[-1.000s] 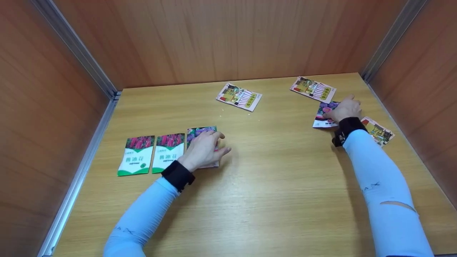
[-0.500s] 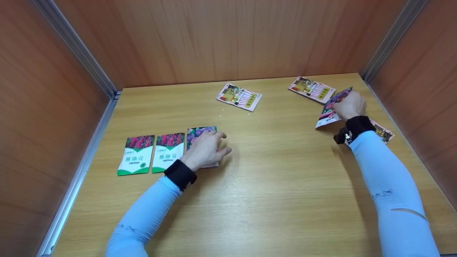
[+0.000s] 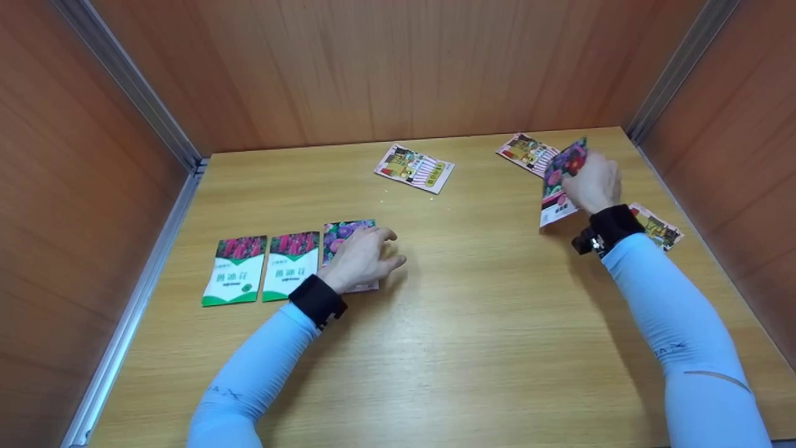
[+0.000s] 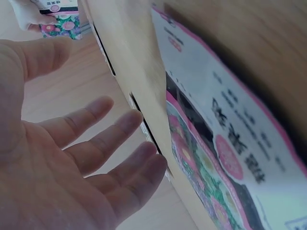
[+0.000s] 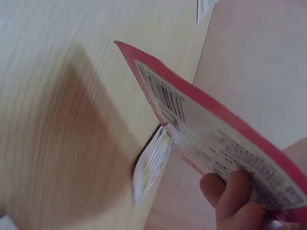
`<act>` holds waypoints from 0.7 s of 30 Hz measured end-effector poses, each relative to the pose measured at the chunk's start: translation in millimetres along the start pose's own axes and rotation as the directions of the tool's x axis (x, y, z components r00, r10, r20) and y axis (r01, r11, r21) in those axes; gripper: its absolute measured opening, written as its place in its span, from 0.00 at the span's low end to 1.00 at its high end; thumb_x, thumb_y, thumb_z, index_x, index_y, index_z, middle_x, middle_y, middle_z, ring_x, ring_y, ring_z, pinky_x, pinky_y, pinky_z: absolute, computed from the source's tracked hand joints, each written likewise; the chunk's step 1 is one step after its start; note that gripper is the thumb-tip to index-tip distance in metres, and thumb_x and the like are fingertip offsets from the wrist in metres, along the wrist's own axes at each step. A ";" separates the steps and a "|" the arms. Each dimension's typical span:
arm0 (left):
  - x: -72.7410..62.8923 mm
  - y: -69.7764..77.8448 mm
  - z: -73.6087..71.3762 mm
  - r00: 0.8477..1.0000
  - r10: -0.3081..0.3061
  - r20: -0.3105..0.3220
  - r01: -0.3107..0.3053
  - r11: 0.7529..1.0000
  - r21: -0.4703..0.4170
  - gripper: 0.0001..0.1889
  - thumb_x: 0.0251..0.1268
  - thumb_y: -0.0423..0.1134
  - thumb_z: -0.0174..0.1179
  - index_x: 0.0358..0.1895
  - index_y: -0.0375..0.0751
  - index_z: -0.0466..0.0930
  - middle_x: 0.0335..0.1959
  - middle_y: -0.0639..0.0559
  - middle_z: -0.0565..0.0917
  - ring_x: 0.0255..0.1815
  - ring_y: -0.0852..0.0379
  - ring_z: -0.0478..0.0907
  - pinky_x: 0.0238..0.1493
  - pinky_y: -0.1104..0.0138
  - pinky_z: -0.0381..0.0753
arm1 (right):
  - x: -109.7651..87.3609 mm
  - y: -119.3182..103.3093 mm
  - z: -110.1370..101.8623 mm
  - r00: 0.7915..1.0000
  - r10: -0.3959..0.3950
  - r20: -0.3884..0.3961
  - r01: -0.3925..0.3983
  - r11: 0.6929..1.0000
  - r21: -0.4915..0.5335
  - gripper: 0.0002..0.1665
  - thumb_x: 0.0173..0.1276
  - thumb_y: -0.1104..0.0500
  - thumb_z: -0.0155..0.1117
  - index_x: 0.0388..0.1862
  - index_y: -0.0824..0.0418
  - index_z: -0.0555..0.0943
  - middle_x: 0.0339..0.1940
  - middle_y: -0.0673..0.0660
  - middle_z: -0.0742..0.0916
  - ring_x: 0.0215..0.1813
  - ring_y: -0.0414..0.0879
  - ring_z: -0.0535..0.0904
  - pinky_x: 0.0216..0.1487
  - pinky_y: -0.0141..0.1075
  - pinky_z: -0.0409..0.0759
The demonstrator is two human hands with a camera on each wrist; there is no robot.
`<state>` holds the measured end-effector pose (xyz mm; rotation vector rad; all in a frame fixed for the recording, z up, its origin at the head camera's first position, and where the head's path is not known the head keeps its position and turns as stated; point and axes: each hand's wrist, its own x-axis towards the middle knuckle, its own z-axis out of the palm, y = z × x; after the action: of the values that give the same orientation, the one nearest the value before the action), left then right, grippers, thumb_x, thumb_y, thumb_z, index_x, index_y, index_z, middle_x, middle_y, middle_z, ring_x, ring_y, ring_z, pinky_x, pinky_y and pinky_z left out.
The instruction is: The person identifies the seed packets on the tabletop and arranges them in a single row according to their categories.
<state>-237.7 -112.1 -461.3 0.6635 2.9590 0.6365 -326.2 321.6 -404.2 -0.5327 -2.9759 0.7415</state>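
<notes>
My right hand [image 3: 595,183] pinches a flower seed packet [image 3: 559,174] by its side, tilted up off the table. In the right wrist view, fingers [image 5: 235,191] press on the packet's red-edged back, where a barcode shows. On the left, my left hand [image 3: 360,258] hovers with loosely bent fingers over a second flower seed packet [image 3: 341,236] and partly hides it. The left wrist view has that palm with nothing held and the packet's pink-edged front [image 4: 230,139] beside it. Two green-and-white seed packets [image 3: 236,270] lie left of it in a row.
Three seed packets with yellow pictures lie apart: one at the back middle [image 3: 415,168], one behind the right hand [image 3: 528,152], one beside the right wrist [image 3: 657,227]. Wooden panels [image 3: 398,68] enclose the table [image 3: 448,348] at the back and sides.
The right hand has lifted its flower seed packet off the table and drawn it slightly left, tilting it upright. The left hand stays almost where it was.
</notes>
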 end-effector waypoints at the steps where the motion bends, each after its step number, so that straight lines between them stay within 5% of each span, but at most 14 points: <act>1: 0.9 0.2 0.0 1.000 -0.003 0.004 0.003 1.000 -0.013 0.30 0.49 0.64 0.55 0.51 0.48 0.73 0.45 0.53 0.77 0.46 0.55 0.69 0.42 0.60 0.69 | -2.9 -4.8 1.8 1.000 -0.017 0.006 0.017 1.000 0.002 0.38 0.55 0.48 0.61 0.62 0.61 0.63 0.49 0.64 0.76 0.48 0.57 0.71 0.45 0.50 0.71; 9: 9.1 4.2 0.1 0.997 -0.073 0.031 0.077 0.981 -0.178 0.33 0.50 0.61 0.57 0.56 0.45 0.67 0.48 0.48 0.76 0.45 0.54 0.73 0.41 0.61 0.73 | -29.6 -44.3 18.3 0.982 -0.188 0.027 0.186 0.981 0.063 0.39 0.58 0.47 0.58 0.66 0.55 0.58 0.55 0.61 0.75 0.51 0.54 0.73 0.49 0.49 0.71; 17: 14.7 9.9 1.0 0.989 -0.128 0.074 0.145 0.937 -0.317 0.36 0.50 0.61 0.57 0.59 0.43 0.64 0.49 0.48 0.76 0.46 0.53 0.73 0.41 0.62 0.73 | -61.7 -77.3 39.9 0.912 -0.411 0.009 0.409 0.909 0.077 0.37 0.57 0.51 0.60 0.65 0.56 0.60 0.52 0.59 0.77 0.45 0.49 0.75 0.45 0.44 0.74; 21: 17.5 10.5 3.2 0.986 -0.130 0.109 0.161 0.920 -0.357 0.36 0.50 0.61 0.57 0.59 0.40 0.65 0.48 0.47 0.76 0.46 0.54 0.73 0.43 0.62 0.73 | -74.5 -91.9 52.9 0.867 -0.497 -0.040 0.498 0.861 0.106 0.35 0.53 0.54 0.63 0.61 0.56 0.66 0.46 0.58 0.81 0.36 0.45 0.77 0.34 0.38 0.76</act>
<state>-249.0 -94.9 -459.3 0.4194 2.6705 1.0769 -291.3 196.8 -404.7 0.2402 -2.8316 0.8300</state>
